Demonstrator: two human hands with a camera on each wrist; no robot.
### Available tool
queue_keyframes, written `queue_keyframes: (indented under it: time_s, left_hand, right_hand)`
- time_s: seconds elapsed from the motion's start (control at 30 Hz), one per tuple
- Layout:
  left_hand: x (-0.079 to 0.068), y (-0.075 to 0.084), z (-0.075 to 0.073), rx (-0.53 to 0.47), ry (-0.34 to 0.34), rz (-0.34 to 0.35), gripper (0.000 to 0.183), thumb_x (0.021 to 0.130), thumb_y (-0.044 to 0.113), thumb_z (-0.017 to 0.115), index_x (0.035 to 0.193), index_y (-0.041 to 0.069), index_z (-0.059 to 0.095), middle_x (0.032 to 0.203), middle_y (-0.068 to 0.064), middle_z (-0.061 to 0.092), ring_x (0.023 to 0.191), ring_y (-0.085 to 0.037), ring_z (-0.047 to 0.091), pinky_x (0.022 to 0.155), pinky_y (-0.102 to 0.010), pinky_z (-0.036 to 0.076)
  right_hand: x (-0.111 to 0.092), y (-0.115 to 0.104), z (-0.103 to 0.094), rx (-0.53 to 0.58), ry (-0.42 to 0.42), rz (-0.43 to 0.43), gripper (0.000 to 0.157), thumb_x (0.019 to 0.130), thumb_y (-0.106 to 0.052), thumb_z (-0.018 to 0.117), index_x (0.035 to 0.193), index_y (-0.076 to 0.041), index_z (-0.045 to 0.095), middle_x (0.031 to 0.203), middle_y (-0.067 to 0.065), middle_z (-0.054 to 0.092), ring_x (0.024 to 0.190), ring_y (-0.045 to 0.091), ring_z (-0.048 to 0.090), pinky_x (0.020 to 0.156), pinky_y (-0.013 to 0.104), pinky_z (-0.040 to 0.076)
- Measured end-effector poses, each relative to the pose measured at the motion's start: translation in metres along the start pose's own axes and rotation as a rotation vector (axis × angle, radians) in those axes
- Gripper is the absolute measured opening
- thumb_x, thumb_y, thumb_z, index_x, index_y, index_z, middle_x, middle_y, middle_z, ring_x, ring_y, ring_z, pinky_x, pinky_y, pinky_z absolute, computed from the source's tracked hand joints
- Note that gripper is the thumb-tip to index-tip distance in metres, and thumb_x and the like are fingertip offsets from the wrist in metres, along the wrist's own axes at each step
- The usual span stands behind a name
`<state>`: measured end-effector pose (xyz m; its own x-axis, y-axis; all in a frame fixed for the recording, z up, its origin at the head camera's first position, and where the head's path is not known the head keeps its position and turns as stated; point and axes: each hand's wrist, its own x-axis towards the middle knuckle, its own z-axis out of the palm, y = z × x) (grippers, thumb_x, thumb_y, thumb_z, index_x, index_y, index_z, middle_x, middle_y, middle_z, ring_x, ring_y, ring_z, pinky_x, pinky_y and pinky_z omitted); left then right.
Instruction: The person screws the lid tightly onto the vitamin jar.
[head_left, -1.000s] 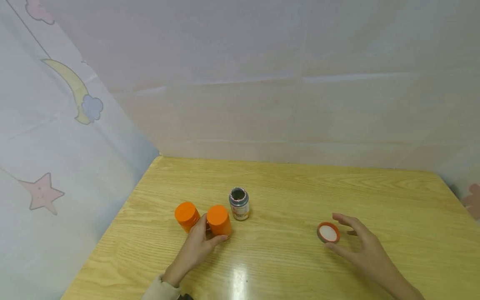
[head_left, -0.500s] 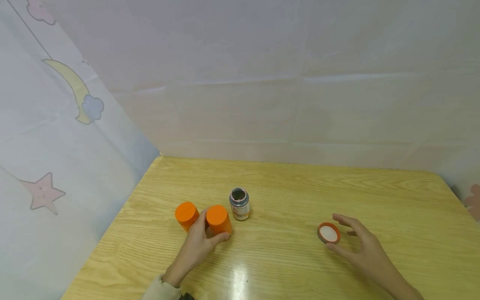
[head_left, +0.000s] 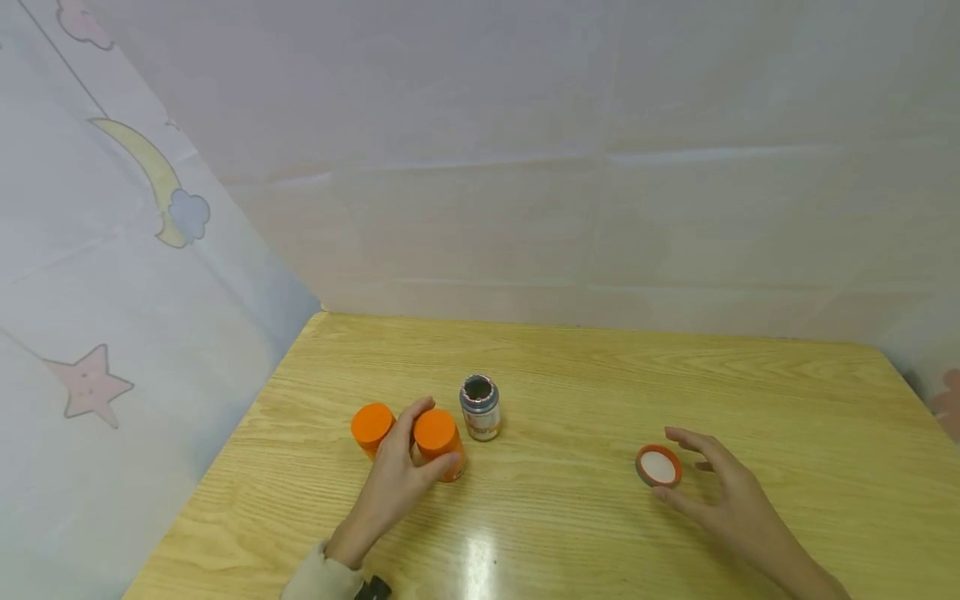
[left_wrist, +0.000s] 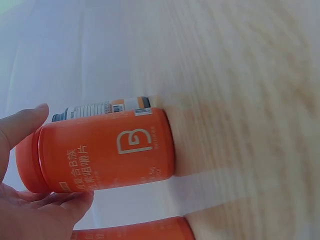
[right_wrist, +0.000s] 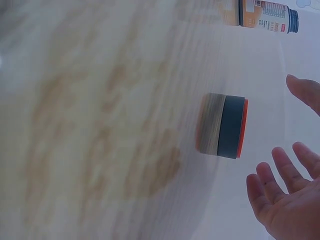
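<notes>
An orange bottle [head_left: 435, 432] with an orange cap stands upright on the table, between the thumb and fingers of my left hand [head_left: 396, 477]. In the left wrist view the thumb [left_wrist: 31, 121] is off the bottle's side near the cap, while the fingers lie along its opposite side. A second orange bottle [head_left: 372, 425] stands just left of that hand, partly hidden by it. Behind to the right is an uncapped grey-and-white bottle [head_left: 481, 408]. My right hand [head_left: 727, 496] has its fingers spread around a grey lid [head_left: 658, 465], which lies inside-up, showing a white liner and orange rim.
The wooden table [head_left: 570, 533] reaches back to a pale cloth backdrop [head_left: 480, 208]. A patterned cloth [head_left: 150, 333] hangs at the left. A dark strap [head_left: 373, 588] shows by the left sleeve.
My left hand has loosened and risen slightly toward the orange bottle's cap, its fingers and thumb higher than before. The right hand, the lid and the bottles stay in place.
</notes>
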<state>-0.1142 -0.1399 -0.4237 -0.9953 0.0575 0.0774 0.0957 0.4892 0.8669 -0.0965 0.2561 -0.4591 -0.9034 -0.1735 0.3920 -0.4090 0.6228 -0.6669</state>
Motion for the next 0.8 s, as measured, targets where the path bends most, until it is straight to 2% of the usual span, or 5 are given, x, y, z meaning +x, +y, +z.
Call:
queue_keyframes:
  time_s: [0.1,0.27,0.43,0.67,0.8]
  left_hand:
    - [0.002,0.004,0.000,0.023,0.007,0.005,0.079,0.082,0.016,0.081,0.148,0.007,0.039,0.149,-0.016,0.048,0.128,-0.030,0.055,0.107,-0.052,0.044]
    - [0.008,0.011,0.000,0.043,0.005,0.013,0.079,0.081,0.013,0.082,0.148,0.006,0.039,0.149,-0.013,0.048,0.132,-0.031,0.051,0.107,-0.051,0.045]
    - [0.014,0.019,0.002,0.084,-0.013,0.023,0.081,0.082,0.014,0.081,0.149,0.007,0.038,0.150,-0.012,0.047,0.137,-0.033,0.046,0.111,-0.052,0.041]
    - [0.022,0.028,0.004,0.144,-0.031,0.019,0.083,0.082,0.021,0.082,0.150,0.007,0.037,0.152,-0.010,0.046,0.139,-0.033,0.045,0.112,-0.053,0.040]
    - [0.028,0.033,0.005,0.187,-0.021,0.048,0.080,0.081,0.021,0.083,0.148,0.007,0.041,0.149,-0.010,0.050,0.136,-0.031,0.049,0.110,-0.051,0.042]
  right_hand:
    - [0.000,0.001,-0.001,-0.006,-0.009,0.009,0.075,0.072,-0.014,0.088,0.138,-0.016,0.053,0.132,-0.025,0.051,0.116,-0.011,0.043,0.090,0.002,0.035]
    - [0.001,0.003,-0.002,-0.053,-0.050,0.048,0.074,0.073,-0.021,0.088,0.138,-0.011,0.053,0.131,0.000,0.058,0.112,-0.011,0.042,0.085,0.008,0.040]
    - [0.003,0.007,-0.003,-0.084,-0.080,0.058,0.075,0.074,-0.025,0.088,0.138,-0.009,0.053,0.130,0.005,0.059,0.112,-0.012,0.041,0.083,0.009,0.042]
    - [0.008,0.013,-0.003,-0.106,-0.117,0.086,0.075,0.073,-0.028,0.089,0.137,-0.007,0.054,0.130,0.010,0.060,0.114,0.027,0.055,0.084,0.030,0.053]
    - [0.009,0.015,-0.002,-0.096,-0.135,0.096,0.075,0.073,-0.029,0.088,0.136,-0.007,0.054,0.131,0.011,0.060,0.114,0.035,0.055,0.088,0.014,0.046]
